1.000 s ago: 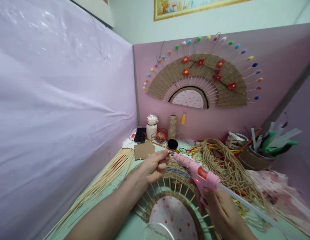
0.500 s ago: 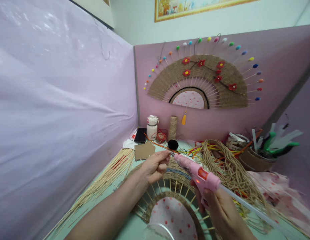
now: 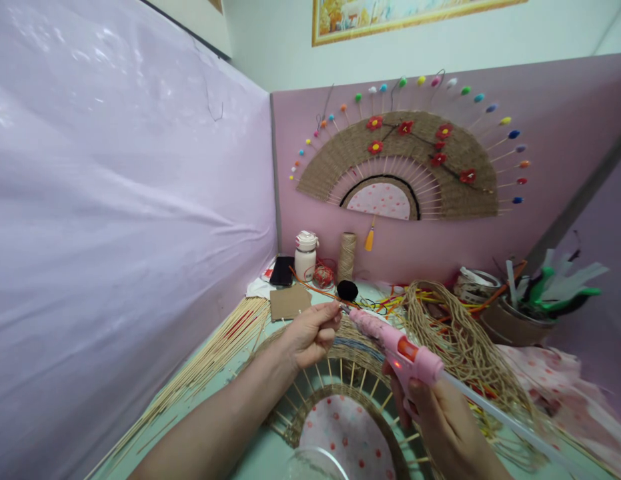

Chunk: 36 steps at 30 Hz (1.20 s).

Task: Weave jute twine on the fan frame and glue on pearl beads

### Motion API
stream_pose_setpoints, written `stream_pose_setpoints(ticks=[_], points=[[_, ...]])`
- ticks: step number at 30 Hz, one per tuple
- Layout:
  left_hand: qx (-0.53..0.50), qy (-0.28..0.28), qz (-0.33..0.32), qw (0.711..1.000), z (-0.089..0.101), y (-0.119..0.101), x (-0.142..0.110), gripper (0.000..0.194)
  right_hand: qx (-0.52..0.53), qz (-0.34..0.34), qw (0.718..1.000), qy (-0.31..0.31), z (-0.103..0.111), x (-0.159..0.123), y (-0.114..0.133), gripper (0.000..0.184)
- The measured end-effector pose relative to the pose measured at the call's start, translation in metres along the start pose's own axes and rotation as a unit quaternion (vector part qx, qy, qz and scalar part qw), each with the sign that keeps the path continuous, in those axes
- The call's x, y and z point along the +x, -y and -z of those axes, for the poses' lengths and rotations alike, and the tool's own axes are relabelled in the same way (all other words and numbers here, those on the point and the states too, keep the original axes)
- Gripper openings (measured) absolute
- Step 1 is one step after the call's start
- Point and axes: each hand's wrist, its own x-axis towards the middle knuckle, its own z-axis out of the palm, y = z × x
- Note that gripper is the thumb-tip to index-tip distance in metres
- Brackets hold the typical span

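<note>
A pink glue gun point(image 3: 390, 340) is gripped by its handle in my right hand point(image 3: 443, 420), with a long clear glue stick point(image 3: 500, 413) running out of its back. An orange light glows on its side. My left hand point(image 3: 313, 333) is closed in a pinch at the gun's nozzle; a tiny white thing point(image 3: 339, 305) shows at its fingertips, too small to name. Beneath both hands lies a woven twine fan point(image 3: 357, 363) with thin wooden ribs and a half-round centre of white cloth point(image 3: 343, 430) dotted with red.
Bamboo sticks point(image 3: 205, 363) lie along the left. Behind stand a white bottle point(image 3: 305, 257) and a twine spool point(image 3: 347, 257), near black yarn point(image 3: 347, 291). Loose twine point(image 3: 455, 327) and a tool pot point(image 3: 520, 323) fill the right. A finished fan point(image 3: 335, 160) hangs on the pink board.
Almost nothing differs. The view has shifted very slightly, while both hands and the glue gun hold the same position.
</note>
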Motion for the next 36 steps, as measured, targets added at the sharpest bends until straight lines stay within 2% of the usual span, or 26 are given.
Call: stream_pose_setpoints(ticks=[16, 31, 36], points=[[-0.006, -0.001, -0.002, 1.000, 0.000, -0.001, 0.000, 0.033, -0.019, 0.005, 1.000, 0.014, 0.004, 0.002, 0.006, 0.062], [0.009, -0.017, -0.006, 1.000, 0.000, -0.002, 0.000, 0.030, 0.010, 0.010, 1.000, 0.011, 0.003, 0.002, 0.011, 0.057], [0.046, -0.020, -0.038, 0.998, 0.002, -0.011, 0.001, 0.032, -0.004, 0.032, 0.999, 0.006, 0.005, -0.001, 0.006, 0.060]])
